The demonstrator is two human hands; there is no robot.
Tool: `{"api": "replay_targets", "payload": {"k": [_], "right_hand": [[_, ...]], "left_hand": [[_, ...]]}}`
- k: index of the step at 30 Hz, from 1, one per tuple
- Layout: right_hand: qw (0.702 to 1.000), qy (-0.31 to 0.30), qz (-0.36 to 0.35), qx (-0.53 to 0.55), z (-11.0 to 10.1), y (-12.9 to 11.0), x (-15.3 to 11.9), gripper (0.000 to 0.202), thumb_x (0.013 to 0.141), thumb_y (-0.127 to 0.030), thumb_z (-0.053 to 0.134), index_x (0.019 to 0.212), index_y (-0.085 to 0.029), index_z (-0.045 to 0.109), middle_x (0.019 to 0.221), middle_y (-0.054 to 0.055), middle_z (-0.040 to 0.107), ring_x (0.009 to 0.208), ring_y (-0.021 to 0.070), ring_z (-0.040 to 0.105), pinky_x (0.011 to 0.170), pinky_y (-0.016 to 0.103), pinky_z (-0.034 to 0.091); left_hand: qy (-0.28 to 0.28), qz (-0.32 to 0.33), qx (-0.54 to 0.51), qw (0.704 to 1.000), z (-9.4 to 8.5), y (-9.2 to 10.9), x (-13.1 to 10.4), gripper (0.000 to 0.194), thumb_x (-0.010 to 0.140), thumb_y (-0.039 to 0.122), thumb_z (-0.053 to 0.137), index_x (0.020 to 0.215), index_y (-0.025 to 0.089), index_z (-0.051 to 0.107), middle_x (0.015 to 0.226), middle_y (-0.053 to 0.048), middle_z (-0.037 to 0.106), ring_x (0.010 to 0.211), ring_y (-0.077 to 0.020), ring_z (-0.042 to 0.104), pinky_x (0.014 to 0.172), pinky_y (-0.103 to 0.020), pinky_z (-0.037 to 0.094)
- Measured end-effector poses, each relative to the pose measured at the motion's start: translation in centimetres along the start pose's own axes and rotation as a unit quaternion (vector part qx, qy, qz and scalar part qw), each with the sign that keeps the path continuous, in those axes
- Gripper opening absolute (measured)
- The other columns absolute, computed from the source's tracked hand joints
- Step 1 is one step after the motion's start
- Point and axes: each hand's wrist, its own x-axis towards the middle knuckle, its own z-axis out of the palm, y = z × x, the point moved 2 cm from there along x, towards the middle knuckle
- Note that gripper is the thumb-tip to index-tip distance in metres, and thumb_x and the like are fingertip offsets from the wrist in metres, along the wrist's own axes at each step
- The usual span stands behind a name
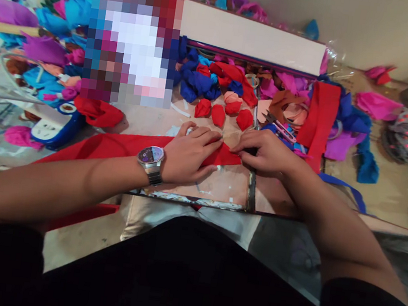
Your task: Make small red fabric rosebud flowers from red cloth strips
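On the worktable [148, 120], flat red strip [122, 146], hands [190, 155] pressing; crumpled red petals [218, 115].

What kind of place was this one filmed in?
Probably a small craft workshop: the cluttered worktable holds heaps of coloured cloth-like pieces, what look like small snips, and a long red strip.

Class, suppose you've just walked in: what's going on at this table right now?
A person in a black top lays the left hand flat on a long red strip, while the fingertips of the right hand meet its end; whether they pinch it is unclear. Just beyond the hands sit a few small red pieces, with blue pieces behind them. A pink-handled tool lies beyond the right hand.
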Motion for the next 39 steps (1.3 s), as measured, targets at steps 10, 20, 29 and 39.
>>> {"api": "replay_targets", "payload": {"k": [10, 20, 29, 39], "right_hand": [[1.000, -0.010, 0.003, -0.002, -0.39, 0.10, -0.05, 0.020, 0.082, -0.013, 0.060, 0.083, -0.020, 0.079, 0.079, 0.004, 0.078, 0.073, 0.0180, 0.070, 0.075, 0.031, 0.055], [1.000, -0.028, -0.010, -0.001, -0.44, 0.26, -0.05, 0.018, 0.080, -0.011, 0.059, 0.077, -0.020, 0.074, 0.073, 0.002, 0.071, 0.072, 0.0167, 0.065, 0.074, 0.029, 0.050], [0.999, -0.032, -0.018, -0.001, -0.44, 0.39, -0.03, 0.016, 0.079, -0.009, 0.059, 0.072, -0.019, 0.070, 0.070, 0.002, 0.067, 0.070, 0.0151, 0.061, 0.073, 0.028, 0.046], [0.999, 0.021, -0.008, 0.031, 0.02, -0.20, -0.08, 0.025, 0.091, -0.013, 0.061, 0.101, -0.019, 0.082, 0.088, 0.004, 0.079, 0.078, 0.0154, 0.071, 0.077, 0.028, 0.051]], "left_hand": [[-0.001, -0.003, 0.000, 1.000, -0.11, 0.07, -0.01, 0.061, 0.100, 0.048, 0.059, 0.153, 0.018, 0.062, 0.156, -0.019, 0.061, 0.143, -0.0424, 0.054, 0.123, -0.068, 0.025], [-0.002, 0.001, 0.017, 1.000, -0.29, 0.41, -0.12, 0.058, 0.102, 0.046, 0.057, 0.152, 0.017, 0.062, 0.157, -0.019, 0.061, 0.143, -0.0412, 0.054, 0.124, -0.068, 0.026], [0.005, 0.007, 0.016, 1.000, 0.05, 0.13, -0.16, 0.060, 0.102, 0.046, 0.058, 0.154, 0.017, 0.062, 0.157, -0.019, 0.061, 0.142, -0.0419, 0.055, 0.124, -0.068, 0.026], [0.007, 0.009, 0.025, 1.000, 0.12, 0.13, -0.17, 0.060, 0.102, 0.046, 0.058, 0.154, 0.016, 0.061, 0.157, -0.020, 0.061, 0.142, -0.0418, 0.055, 0.122, -0.068, 0.028]]}}
